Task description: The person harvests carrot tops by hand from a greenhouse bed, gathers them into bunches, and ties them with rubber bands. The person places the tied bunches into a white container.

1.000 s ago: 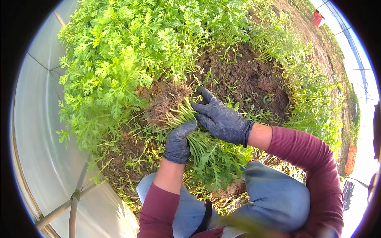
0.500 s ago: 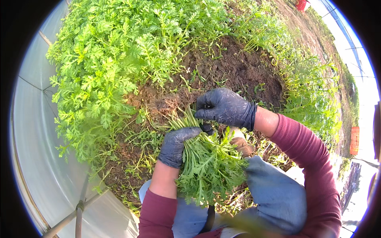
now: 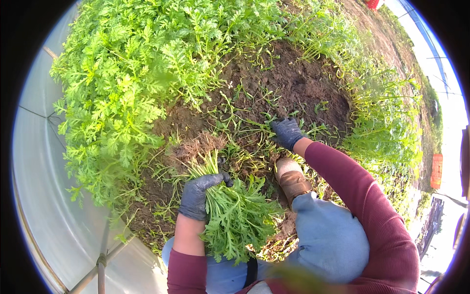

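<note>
My left hand (image 3: 198,196), in a dark blue glove, grips a bunch of leafy green plants (image 3: 232,218) by the stems, with the brown roots (image 3: 198,147) pointing away from me and the leaves hanging toward my lap. My right hand (image 3: 287,132), also gloved, reaches forward and presses down on the bare dark soil (image 3: 293,88) among thin loose green stems. Whether its fingers hold a stem is hidden. My brown shoe (image 3: 291,179) and blue-trousered knee (image 3: 330,235) sit just under the right arm.
A dense bed of green feathery plants (image 3: 127,83) fills the left and top. More green growth (image 3: 387,122) lines the right side. A translucent plastic wall with metal poles (image 3: 100,262) curves along the left. An orange crate (image 3: 435,169) stands at the far right.
My right hand has let go of the bunch and moved forward and right to the soil. The left hand keeps the bunch, now lower and nearer my lap.
</note>
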The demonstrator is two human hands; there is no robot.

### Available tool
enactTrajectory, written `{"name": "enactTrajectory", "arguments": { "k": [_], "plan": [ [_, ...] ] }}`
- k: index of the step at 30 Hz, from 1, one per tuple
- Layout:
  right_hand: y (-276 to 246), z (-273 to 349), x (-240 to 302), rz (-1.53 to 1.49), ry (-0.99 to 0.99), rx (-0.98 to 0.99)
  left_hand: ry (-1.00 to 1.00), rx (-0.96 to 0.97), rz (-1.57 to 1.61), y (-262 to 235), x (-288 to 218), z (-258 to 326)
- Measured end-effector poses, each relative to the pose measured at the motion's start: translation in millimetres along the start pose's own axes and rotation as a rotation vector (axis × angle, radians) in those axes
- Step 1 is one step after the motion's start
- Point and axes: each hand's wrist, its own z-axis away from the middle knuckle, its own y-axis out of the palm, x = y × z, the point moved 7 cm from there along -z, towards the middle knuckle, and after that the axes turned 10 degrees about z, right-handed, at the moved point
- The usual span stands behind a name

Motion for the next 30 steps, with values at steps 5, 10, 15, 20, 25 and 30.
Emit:
{"name": "enactTrajectory", "arguments": {
  "k": [5, 10, 15, 20, 25, 30],
  "plan": [
    [6, 1, -20, -0.258, 0.07, 0.261, 0.04, 0.027, -0.042, 2, -1, -6],
    [-15, 10, -18, -0.148, 0.006, -0.003, 0.051, 0.043, -0.031, 18, -3, -9],
    [14, -2, 11, -0.014, 0.0, 0.102, -0.03, 0.032, 0.039, 19, 1, -11],
    [6, -7, -16, -0.306, 0.167, 0.355, 0.016, 0.075, -0.048, 11, -2, -8],
    [-51, 13, -39, -1.505, 0.351, 0.29, -0.037, 0.01, 0.008, 11, 3, -3],
    [-117, 60, 0, -1.587, 0.242, 0.228, 0.018, 0.06, -0.075, 35, 7, -21]
  ]
}}
